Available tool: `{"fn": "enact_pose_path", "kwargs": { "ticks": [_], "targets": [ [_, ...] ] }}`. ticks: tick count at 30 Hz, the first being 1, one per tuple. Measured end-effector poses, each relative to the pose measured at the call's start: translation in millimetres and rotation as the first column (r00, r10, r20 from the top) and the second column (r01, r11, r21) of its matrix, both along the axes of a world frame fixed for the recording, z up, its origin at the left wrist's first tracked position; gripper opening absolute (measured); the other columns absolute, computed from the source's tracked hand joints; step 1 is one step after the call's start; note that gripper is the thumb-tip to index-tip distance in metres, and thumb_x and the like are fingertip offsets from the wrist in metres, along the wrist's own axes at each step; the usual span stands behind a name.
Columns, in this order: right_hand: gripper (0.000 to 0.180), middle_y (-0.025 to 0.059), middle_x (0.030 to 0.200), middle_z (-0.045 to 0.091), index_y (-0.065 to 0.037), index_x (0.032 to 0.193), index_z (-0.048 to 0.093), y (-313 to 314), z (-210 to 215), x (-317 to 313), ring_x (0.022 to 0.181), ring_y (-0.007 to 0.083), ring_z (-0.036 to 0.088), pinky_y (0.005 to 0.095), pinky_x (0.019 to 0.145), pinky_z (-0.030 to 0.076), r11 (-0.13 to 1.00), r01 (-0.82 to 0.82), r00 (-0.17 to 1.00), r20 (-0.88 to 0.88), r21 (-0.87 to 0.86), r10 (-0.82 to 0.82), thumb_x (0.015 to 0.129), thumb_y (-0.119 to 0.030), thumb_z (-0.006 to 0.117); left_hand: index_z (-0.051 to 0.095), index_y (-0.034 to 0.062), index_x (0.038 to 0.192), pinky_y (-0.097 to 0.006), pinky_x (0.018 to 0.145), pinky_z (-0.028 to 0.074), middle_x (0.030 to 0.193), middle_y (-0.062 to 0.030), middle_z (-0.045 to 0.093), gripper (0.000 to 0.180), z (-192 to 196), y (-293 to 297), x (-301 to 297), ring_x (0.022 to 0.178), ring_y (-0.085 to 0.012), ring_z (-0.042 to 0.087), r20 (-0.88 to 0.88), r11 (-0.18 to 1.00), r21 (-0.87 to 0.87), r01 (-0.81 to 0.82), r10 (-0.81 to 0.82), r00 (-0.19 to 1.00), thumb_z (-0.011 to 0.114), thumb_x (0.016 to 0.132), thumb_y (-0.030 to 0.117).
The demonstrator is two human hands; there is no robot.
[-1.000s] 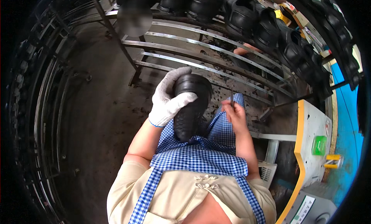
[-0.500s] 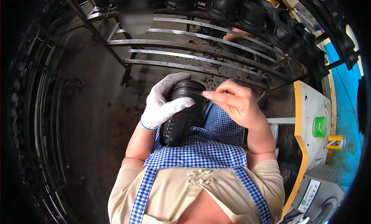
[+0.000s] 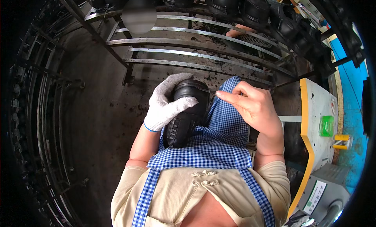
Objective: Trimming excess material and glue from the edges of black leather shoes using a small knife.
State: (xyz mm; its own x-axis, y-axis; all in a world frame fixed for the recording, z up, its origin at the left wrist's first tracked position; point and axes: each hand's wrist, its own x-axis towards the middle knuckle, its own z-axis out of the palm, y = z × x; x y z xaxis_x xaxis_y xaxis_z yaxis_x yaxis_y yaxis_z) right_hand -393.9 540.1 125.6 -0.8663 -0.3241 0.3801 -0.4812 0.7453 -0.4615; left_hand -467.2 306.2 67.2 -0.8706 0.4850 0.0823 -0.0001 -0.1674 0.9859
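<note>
A black shoe (image 3: 190, 105) rests on my lap, its rounded end away from me and its ridged sole side partly turned up. My left hand (image 3: 166, 101), in a white knit glove, wraps around the rounded end, thumb across the top. Bare and to the right of the shoe, my right hand (image 3: 250, 105) has thumb and forefinger pinched on a thin dark strand (image 3: 207, 90). That strand runs taut from the fingertips to the shoe's upper edge. Under the shoe lies my blue checked apron (image 3: 229, 109).
Ahead stands a metal rack (image 3: 172, 43) bearing several black shoes (image 3: 223, 3). At the right is a white table (image 3: 319, 105) with a yellow edge, a green box (image 3: 326, 126) and a grey machine (image 3: 327, 187) nearby. More metal racks (image 3: 43, 121) line the left.
My right hand has moved right, away from the shoe, and the thin strand now shows stretched between them. The left hand and the shoe stay nearly in place.
</note>
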Motion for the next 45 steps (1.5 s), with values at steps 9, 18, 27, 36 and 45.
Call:
{"fn": "enact_pose_path", "kwargs": {
  "ticks": [9,18,27,36,45],
  "targets": [
    [0.039,0.0055,0.072,0.054,-0.016,0.107,0.071,-5.3,6.4,-2.4,0.054,0.0189,0.054,0.0298,0.049,0.043,0.996,-0.007,0.998,-0.066,0.092,0.013,0.072,0.003,0.069,0.055,-0.0017,0.122,-0.032,0.094,0.047,0.113,-0.0116,0.062,0.067,-1.5,-1.4,4.0,0.105,-0.0198,0.059,0.015,1.0,-0.016,-0.026,0.026,1.0,0.083,0.069,0.028],
    [0.037,0.0039,0.071,0.053,-0.021,0.107,0.072,2.0,-3.0,-7.2,0.055,0.0186,0.057,0.0316,0.048,0.045,1.0,0.004,0.998,-0.068,-0.007,-0.004,0.075,-0.004,0.069,0.056,-0.0016,0.122,-0.032,0.095,0.046,0.113,-0.0114,0.061,0.066,-2.0,-2.3,0.0,0.105,-0.0198,0.059,0.019,1.0,0.01,-0.019,0.018,1.0,0.083,0.069,0.026],
    [0.038,0.0062,0.074,0.056,-0.014,0.108,0.071,-18.0,-4.1,-10.9,0.058,0.0178,0.057,0.0287,0.051,0.045,0.999,0.026,0.988,-0.152,0.032,-0.021,0.074,0.003,0.069,0.056,-0.0019,0.122,-0.033,0.095,0.046,0.114,-0.0122,0.061,0.066,-5.5,1.4,-0.5,0.106,-0.0197,0.058,0.043,1.0,-0.001,0.018,-0.018,0.999,0.084,0.068,0.024],
    [0.064,0.0051,0.08,0.061,-0.009,0.13,0.055,6.5,-78.4,2.9,0.055,0.0126,0.053,0.024,0.05,0.045,0.932,0.086,0.996,0.009,-0.351,-0.088,0.072,-0.012,0.081,0.055,0.0018,0.125,-0.039,0.097,0.046,0.117,-0.0108,0.059,0.059,-23.3,-32.5,-35.0,0.109,-0.0233,0.055,0.063,0.838,0.329,-0.436,0.441,0.895,0.066,0.081,0.039],
    [0.092,0.01,0.097,0.065,-0.012,0.14,0.04,-30.2,-111.2,15.1,0.075,0.0184,0.067,0.0287,0.056,0.055,0.904,-0.011,0.993,-0.113,-0.427,-0.041,0.062,-0.016,0.088,0.056,0.0027,0.122,-0.044,0.093,0.051,0.117,-0.015,0.063,0.065,-50.4,-24.8,-66.6,0.103,-0.0285,0.062,0.629,0.538,0.642,-0.547,0.04,0.777,0.05,0.09,0.059]
  ]
}}
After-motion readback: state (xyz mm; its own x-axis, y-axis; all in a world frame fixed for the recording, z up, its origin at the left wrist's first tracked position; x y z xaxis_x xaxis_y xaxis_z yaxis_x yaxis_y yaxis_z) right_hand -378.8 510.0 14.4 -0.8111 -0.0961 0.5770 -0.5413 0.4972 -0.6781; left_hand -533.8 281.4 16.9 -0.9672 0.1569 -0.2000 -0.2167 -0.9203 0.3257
